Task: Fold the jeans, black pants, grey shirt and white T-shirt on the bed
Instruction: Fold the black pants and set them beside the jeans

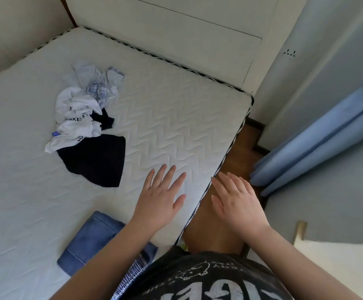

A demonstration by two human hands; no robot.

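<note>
Reading "AKES" on the crumpled white T-shirt [74,120]; both hands open.

A white headboard [176,29] stands at twelve o'clock; blue curtains [317,137] hang at three, over brown wood floor [241,148].

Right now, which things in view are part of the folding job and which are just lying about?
Part of the job:
- jeans, already folded, near bed edge
- black pants, spread, unfolded
- white T-shirt, crumpled
- grey shirt, crumpled
- bed
- left hand and right hand, both open and holding nothing

Just there:
- blue curtain
- wall socket
- wooden floor
</note>
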